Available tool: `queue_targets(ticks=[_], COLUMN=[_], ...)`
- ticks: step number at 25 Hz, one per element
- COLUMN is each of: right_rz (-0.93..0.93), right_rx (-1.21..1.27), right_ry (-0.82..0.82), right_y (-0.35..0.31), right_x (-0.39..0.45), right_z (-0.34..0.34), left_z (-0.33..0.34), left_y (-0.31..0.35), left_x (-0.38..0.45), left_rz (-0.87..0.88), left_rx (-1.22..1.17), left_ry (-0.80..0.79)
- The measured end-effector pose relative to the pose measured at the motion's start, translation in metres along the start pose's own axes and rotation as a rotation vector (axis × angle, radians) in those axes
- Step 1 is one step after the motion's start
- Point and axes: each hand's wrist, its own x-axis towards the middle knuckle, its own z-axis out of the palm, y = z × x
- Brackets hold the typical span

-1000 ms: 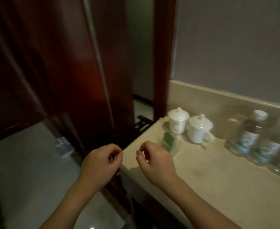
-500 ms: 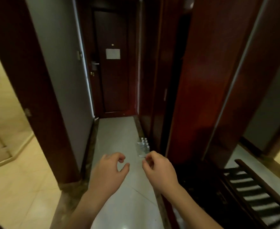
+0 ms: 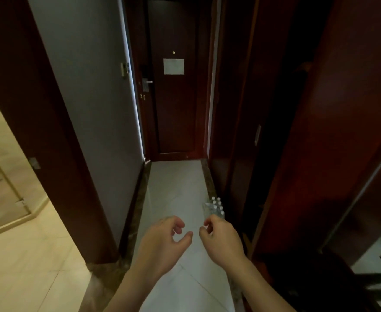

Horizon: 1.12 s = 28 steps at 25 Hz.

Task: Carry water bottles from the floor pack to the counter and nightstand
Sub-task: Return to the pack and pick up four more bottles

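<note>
Bare skin only showed at both grips: I read the left hand [image 3: 162, 242] as loosely curled with thumb and fingers apart, holding nothing, and the right hand [image 3: 221, 238] as half-curled, fingertips drawn toward the thumb, also holding nothing.

Relative to the floor pack [image 3: 214, 208], both hands sat on the near side, raised and well apart from it. The pack lay ahead of the right hand and slightly beyond its knuckles, so I judged the right hand the nearer one. Its long axis appeared to run along the corridor, toward the entry door [image 3: 173, 109], though the pack was too small for me to be certain.

The pack was clear shrink-wrapped plastic with rows of small white caps on top. It rested on pale, glossy floor tile [image 3: 176, 181], close against the dark red wooden panelling [image 3: 230, 131] on the pack's right. Neither counter nor nightstand was in view.
</note>
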Motion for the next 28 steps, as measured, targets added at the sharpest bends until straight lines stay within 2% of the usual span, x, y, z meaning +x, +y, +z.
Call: queue_targets(ticks=[2,6,9,14,18,23,28], right_rz=[-0.008,-0.02,-0.054,-0.092,-0.063,0.013,0.133], right_rx=[0.029,0.052,0.052,0.012,0.014,0.03,0.045], right_ry=[0.008,0.02,-0.015,-0.068,-0.016,0.08,0.175], right_y=[0.007,0.001,-0.011,-0.027,-0.029,-0.044,-0.03], right_x=[0.058,0.183,0.261,0.376,0.489,0.624,0.715], right_z=[0.004,-0.007,-0.004,0.034,0.073,0.096,0.09], left_z=[0.012,0.008,0.008,0.014,0.023,0.035,0.075], left_y=[-0.002,-0.004,-0.028,-0.073,-0.122,-0.158,-0.153], left_x=[0.054,0.168,0.242,0.35,0.466,0.619,0.742], left_rz=[0.007,0.019,0.032,0.005,-0.026,0.005,0.173], left_rx=[0.043,0.096,0.135,0.084,0.025,-0.065,-0.069], left_ry=[-0.015,0.054,0.082,0.113,0.156,0.084,-0.048])
